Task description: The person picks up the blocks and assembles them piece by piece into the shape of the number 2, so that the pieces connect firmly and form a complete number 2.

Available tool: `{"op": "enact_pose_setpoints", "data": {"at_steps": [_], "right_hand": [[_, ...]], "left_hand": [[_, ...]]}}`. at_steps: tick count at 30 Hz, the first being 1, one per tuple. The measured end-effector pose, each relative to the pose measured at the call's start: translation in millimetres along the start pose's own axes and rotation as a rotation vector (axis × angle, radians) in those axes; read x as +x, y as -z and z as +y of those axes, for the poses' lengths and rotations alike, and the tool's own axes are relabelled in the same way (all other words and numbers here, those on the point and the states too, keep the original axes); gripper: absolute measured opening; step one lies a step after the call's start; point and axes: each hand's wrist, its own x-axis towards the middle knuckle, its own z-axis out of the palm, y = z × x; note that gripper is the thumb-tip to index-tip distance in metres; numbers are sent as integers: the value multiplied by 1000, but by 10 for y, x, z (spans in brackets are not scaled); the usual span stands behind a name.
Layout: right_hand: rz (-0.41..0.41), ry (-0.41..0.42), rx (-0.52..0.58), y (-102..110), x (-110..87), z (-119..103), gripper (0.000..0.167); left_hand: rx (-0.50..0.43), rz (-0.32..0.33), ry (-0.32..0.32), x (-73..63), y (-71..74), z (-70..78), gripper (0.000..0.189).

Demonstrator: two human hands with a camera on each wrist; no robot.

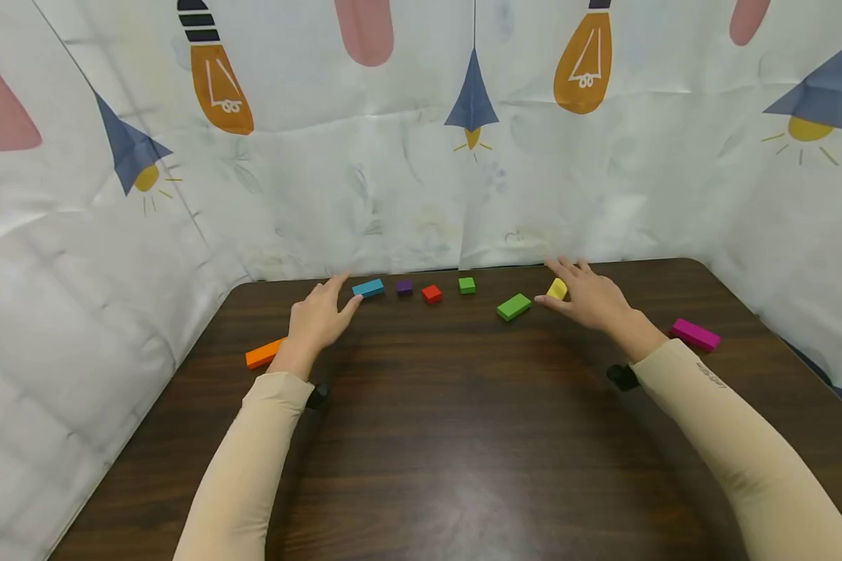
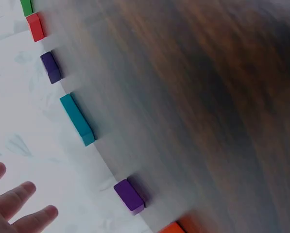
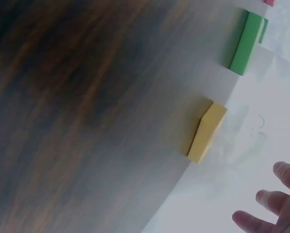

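My left hand [image 1: 318, 318] is held over the far left of the table, fingers spread and nothing in them. Nearest to it are a blue block [image 1: 368, 288] by the thumb and an orange block [image 1: 263, 355] beside the wrist. The left wrist view also has a purple block [image 2: 129, 196] between those two, hidden behind the hand in the head view. Over the far right, my right hand [image 1: 589, 301] has loosely extended fingers and holds nothing. A yellow block [image 1: 557, 289] shows between its thumb and fingers, with a longer green block [image 1: 514, 307] to the left.
Along the table's back edge sit a small dark purple block [image 1: 404, 288], a red block [image 1: 431, 294] and a small green block [image 1: 466, 285]. A magenta block [image 1: 695, 334] lies right of the right wrist. Patterned white cloth [image 1: 407, 179] hangs behind the brown table [image 1: 449, 436].
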Motion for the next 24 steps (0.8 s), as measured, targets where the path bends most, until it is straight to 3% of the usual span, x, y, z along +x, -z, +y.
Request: {"op": "enact_pose_setpoints", "data": {"at_steps": [13,24], "right_hand": [[16,19,25,44,-139,17,79],[107,21,66,66,-270,71,64]], "left_hand": [[-46,56,-34,-73,42,-102,58],[-81,109,-63,-123,144,-221,52]]}}
